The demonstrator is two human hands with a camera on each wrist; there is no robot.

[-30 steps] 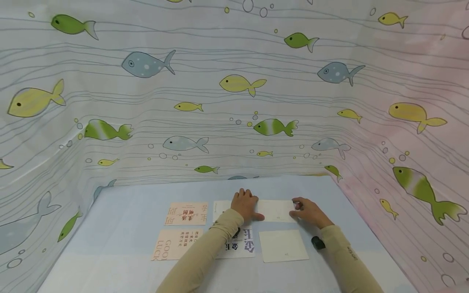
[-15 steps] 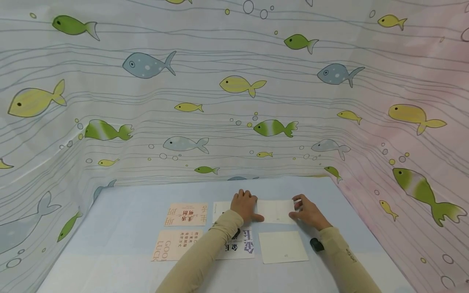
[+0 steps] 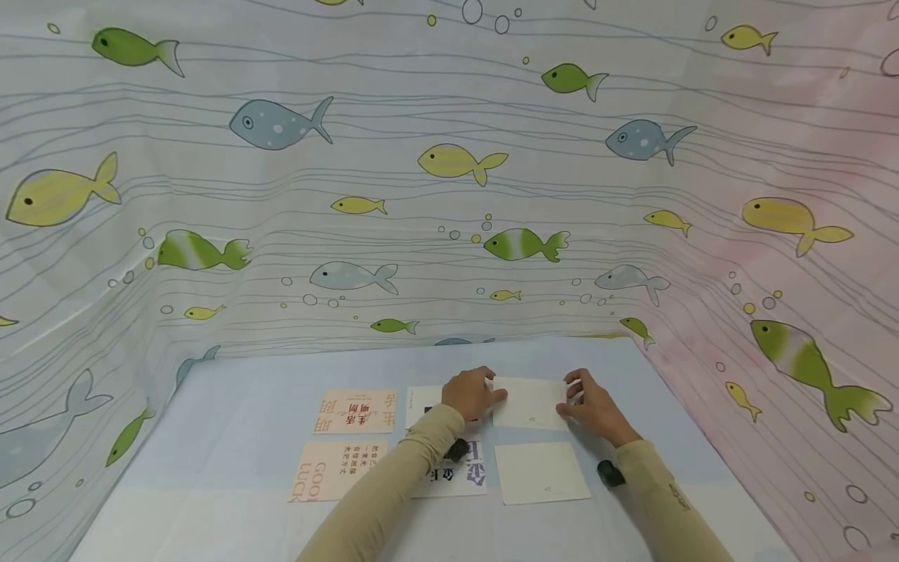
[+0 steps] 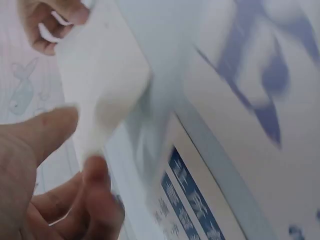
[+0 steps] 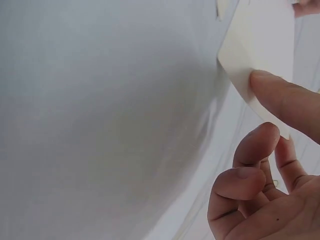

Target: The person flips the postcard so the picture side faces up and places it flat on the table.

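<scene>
A blank off-white card (image 3: 528,403) is held between the two hands, its far edge tipped up a little. My right hand (image 3: 595,407) pinches its right end; in the right wrist view the thumb (image 5: 280,95) lies on the face and the other fingers curl behind. My left hand (image 3: 472,394) is at the opposite end, thumb and curled fingers (image 4: 102,192) around the card's edge in the left wrist view. Nearer the body lies a second blank card (image 3: 543,473). A white card with dark blue print (image 3: 420,400) is partly hidden under the left hand and forearm.
Two pinkish cards with red and orange lettering, a far one (image 3: 354,411) and a near one (image 3: 330,468), lie at left. A card with purple characters (image 3: 456,482) sits partly behind the left sleeve. Fish-printed sheeting (image 3: 421,234) walls in the pale blue table (image 3: 246,453).
The left hand has turned and drawn its fingers in from lying flat to gripping the card's left end. The card's far edge has risen slightly; the right hand has shifted slightly.
</scene>
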